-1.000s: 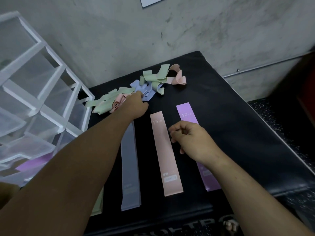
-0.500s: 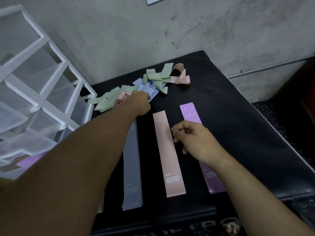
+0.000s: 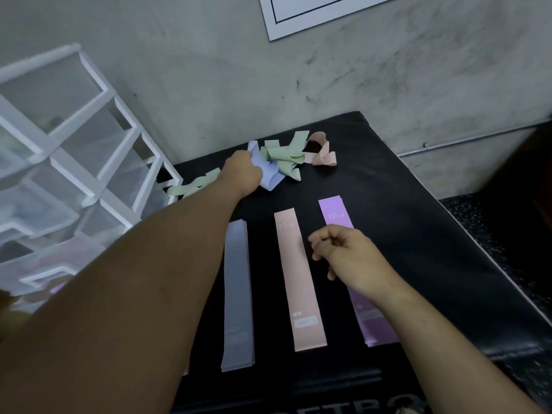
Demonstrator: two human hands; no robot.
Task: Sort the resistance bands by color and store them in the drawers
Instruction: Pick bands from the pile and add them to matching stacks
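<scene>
Left hand (image 3: 243,171) grips blue band (image 3: 271,179) near surface's far edge; right hand (image 3: 349,258) loosely curled, empty. Bottom drawer (image 3: 38,278): purple band (image 3: 58,288).

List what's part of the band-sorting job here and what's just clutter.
Job: flat blue band, flat pink band, flat purple band, tangled pile, drawers, left hand gripping crumpled blue band.
Lying about: wall paper, pipe.

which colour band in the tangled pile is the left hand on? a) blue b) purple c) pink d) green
a: the left hand is curled on the crumpled blue band, while the green bands lie just beside it, to the right.
</scene>
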